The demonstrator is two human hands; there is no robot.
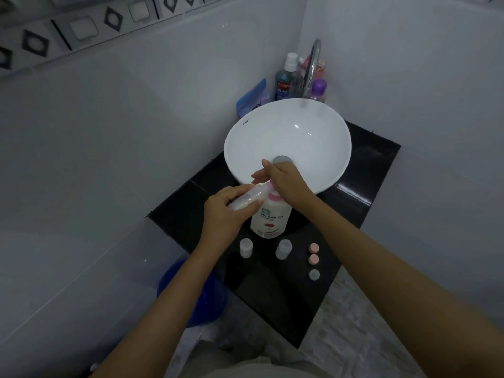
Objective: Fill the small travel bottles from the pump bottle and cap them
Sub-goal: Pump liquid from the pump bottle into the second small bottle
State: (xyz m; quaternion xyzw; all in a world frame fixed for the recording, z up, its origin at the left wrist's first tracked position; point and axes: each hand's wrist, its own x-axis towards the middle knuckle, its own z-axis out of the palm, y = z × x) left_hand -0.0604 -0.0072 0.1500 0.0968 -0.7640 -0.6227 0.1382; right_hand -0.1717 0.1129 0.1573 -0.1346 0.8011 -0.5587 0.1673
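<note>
Both forearms were bare from the lower edge of the view up to the wrists, with no sleeve showing on either. The left hand [222, 214] and the right hand [286, 181] wore no gloves. At the bottom edge, a light grey-beige garment [245, 366] covered the person's body.

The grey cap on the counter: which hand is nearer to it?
Right. The right hand presses the pump bottle, up-left of the grey cap; the left hand, holding a travel bottle, is farther left.
</note>
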